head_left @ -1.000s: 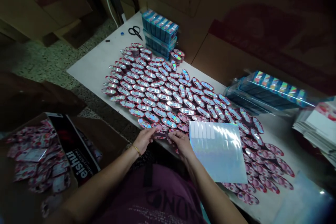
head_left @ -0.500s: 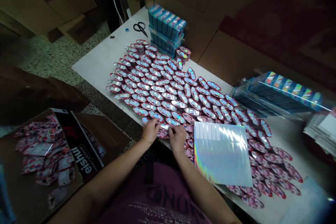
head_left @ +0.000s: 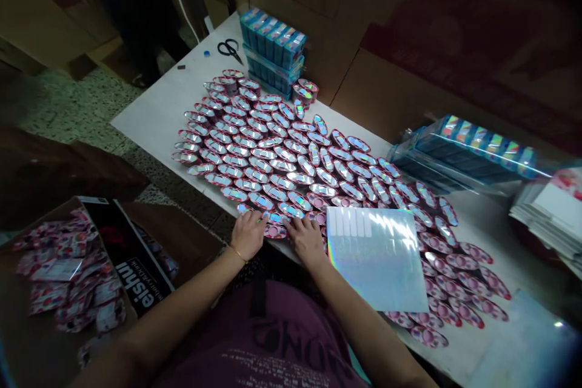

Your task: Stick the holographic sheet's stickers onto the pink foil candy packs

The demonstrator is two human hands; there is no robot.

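Observation:
At the table's near edge, my left hand (head_left: 248, 234) is closed, thumb and fingertips at the left end of a shiny silver sticker (head_left: 276, 217). This sticker lies over the top of an oval pink-and-red pack (head_left: 275, 231). My right hand (head_left: 307, 242) has its thumb and bent fingers at the sticker's right end; the exact grip is partly hidden. Many similar oval packs (head_left: 282, 165) stand close together beyond my hands, most with silver stickers on top. To the right, a holographic sticker sheet (head_left: 377, 267) rests over several packs, with a row of pale gaps near its top.
Wrapped blue boxes (head_left: 273, 42) and black scissors (head_left: 230, 50) sit at the far end. More wrapped blue boxes (head_left: 477, 148) and a white stack (head_left: 552, 212) are at right. An open carton (head_left: 182, 227) of pink packets stands lower left. A person's dark-clothed legs (head_left: 136, 6) show behind.
The view has shifted slightly, moving the table leftward in the picture. My hands stay at the same pack, the right fingers a little more spread. A person has appeared at upper left.

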